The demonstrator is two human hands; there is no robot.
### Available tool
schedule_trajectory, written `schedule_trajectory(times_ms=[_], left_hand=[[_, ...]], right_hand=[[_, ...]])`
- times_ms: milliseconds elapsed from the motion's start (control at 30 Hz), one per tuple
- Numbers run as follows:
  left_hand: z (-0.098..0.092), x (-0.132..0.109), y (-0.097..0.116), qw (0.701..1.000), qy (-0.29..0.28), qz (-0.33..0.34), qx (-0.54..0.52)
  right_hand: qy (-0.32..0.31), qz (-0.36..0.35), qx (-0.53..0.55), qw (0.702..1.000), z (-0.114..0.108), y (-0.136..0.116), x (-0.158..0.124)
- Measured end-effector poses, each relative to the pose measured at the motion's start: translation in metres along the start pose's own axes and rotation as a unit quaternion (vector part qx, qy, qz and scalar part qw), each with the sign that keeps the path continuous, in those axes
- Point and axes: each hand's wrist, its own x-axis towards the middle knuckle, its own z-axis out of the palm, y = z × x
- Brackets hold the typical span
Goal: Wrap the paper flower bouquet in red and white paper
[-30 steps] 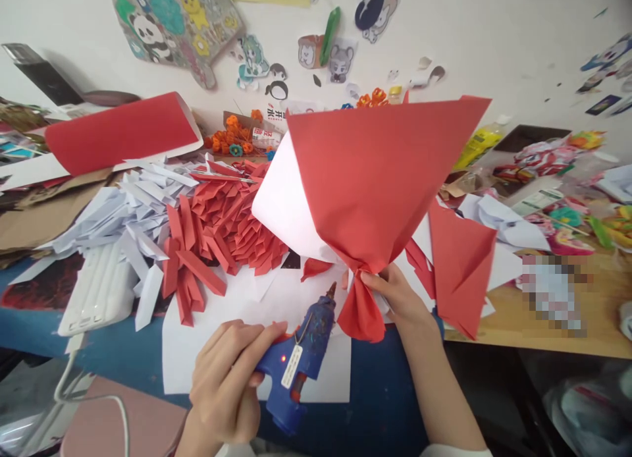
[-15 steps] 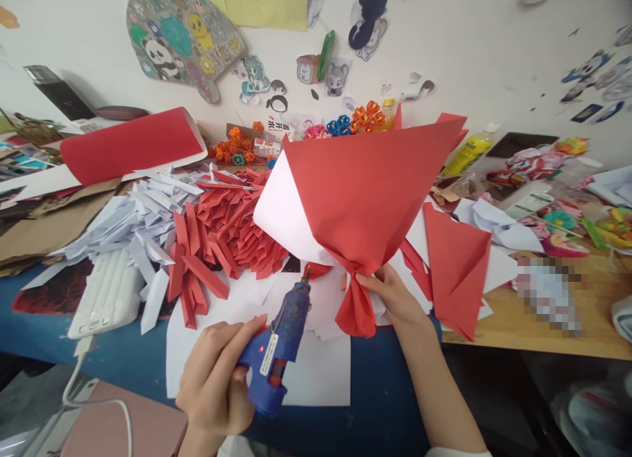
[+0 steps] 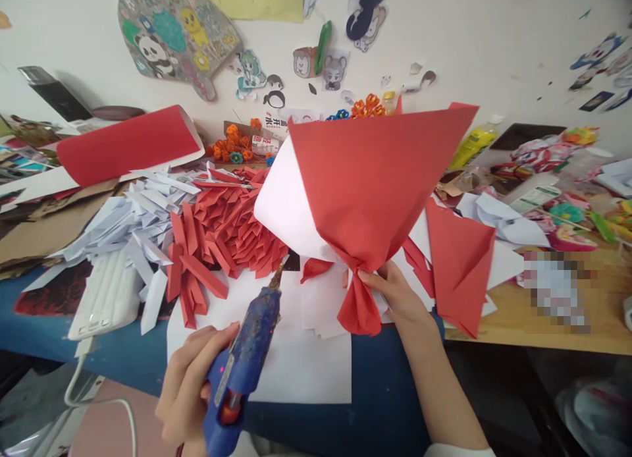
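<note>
My left hand (image 3: 190,381) is wrapped round the handle of a blue hot glue gun (image 3: 249,345), its nozzle pointing up and away, apart from the paper. My right hand (image 3: 392,289) pinches the gathered neck of a red paper bouquet wrap (image 3: 372,187), which flares open upward and has a small ruffled tail below the grip. A white sheet (image 3: 291,203) shows along the wrap's left side. Beneath both hands lies white paper (image 3: 306,371) on the blue-covered table, with a small red paper piece (image 3: 316,268) on it.
Folded red strips (image 3: 237,230) and folded white strips (image 3: 143,210) are heaped on the left beside a white power bank (image 3: 106,295) with a cable. A red paper roll (image 3: 131,144) lies behind. Folded red paper (image 3: 459,266) and a yellow bottle (image 3: 476,141) are on the right.
My left hand has drawn the glue gun left and down, away from the wrap's neck. My right hand keeps its pinch, and the wrap has tipped slightly to the right.
</note>
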Motion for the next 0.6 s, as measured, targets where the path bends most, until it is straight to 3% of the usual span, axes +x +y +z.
schedule_trajectory(times_ms=[133,267,467,600], left_hand=[[0.006,0.012,-0.007,0.988,-0.037,0.138,-0.050],[0.017,0.024,-0.015,0.974,-0.125,0.184,-0.048],[0.039,0.031,-0.032,0.956,-0.221,0.189,0.032],[0.049,0.034,-0.035,0.946,-0.251,0.186,0.090]], right_hand=[[-0.028,-0.015,0.008,0.999,-0.002,0.001,-0.001],[-0.050,-0.036,0.004,0.998,-0.001,-0.002,-0.002],[-0.043,-0.030,-0.004,0.999,0.001,-0.004,-0.002],[-0.047,-0.030,0.004,0.998,0.000,-0.003,-0.002]])
